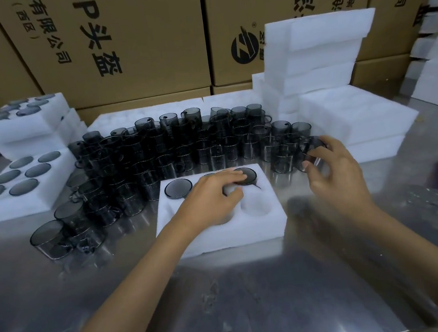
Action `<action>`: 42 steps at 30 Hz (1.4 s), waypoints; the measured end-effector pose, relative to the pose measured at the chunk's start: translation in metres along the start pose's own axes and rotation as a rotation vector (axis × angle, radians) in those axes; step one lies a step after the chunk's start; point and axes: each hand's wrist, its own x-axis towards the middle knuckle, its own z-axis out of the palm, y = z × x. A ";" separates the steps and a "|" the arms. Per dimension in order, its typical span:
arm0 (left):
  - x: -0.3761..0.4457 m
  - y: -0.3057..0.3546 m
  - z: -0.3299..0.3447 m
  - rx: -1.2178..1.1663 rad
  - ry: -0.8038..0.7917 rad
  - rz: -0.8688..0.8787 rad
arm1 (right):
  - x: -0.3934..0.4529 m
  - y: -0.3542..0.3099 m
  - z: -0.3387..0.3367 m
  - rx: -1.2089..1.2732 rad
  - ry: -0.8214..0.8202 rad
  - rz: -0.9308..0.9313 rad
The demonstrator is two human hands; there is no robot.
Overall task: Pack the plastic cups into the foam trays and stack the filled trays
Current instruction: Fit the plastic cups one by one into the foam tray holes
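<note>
A white foam tray (219,232) lies on the steel table in front of me. Dark smoky plastic cups sit in its back pockets, one at the back left (178,188) and one at the back right (248,175); the front right pocket (256,206) is bare. My left hand (212,196) lies over the back middle pocket with its fingers fairly straight, reaching to the back right cup's rim. What is under the palm is hidden. My right hand (333,171) grips a tilted cup (310,149) at the right end of the loose cup cluster (163,149).
Filled foam trays (14,191) sit at the left, one stack (26,122) behind them. Empty foam trays are piled at the right (316,49) and lie flat (355,120) beside the cups. Cardboard boxes (133,40) wall the back. A tipped cup (48,238) lies front left.
</note>
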 end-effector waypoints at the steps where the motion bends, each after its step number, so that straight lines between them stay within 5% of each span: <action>1: -0.002 0.002 -0.002 -0.069 0.059 -0.011 | -0.002 -0.007 -0.005 0.044 0.002 -0.028; 5: -0.008 0.012 -0.014 -0.249 0.175 -0.038 | -0.015 -0.039 -0.020 0.233 -0.063 -0.179; 14: -0.030 0.021 -0.017 -0.343 0.140 0.015 | -0.049 -0.064 -0.012 0.249 -0.382 -0.390; 32: -0.049 0.009 -0.007 0.373 -0.144 0.260 | -0.063 -0.054 0.010 -0.189 -0.522 -0.471; 35: -0.047 0.007 -0.009 0.284 -0.169 0.236 | -0.053 -0.056 0.008 -0.053 -0.516 -0.397; 38: -0.038 0.005 -0.018 -0.197 -0.053 0.026 | -0.032 -0.051 0.010 0.173 -0.258 -0.222; 40: -0.028 0.000 -0.028 -0.338 0.164 -0.080 | -0.004 -0.042 0.013 0.108 -0.135 -0.097; 42: -0.020 -0.006 -0.032 -0.276 0.229 -0.121 | 0.026 -0.030 0.019 -0.081 -0.194 0.004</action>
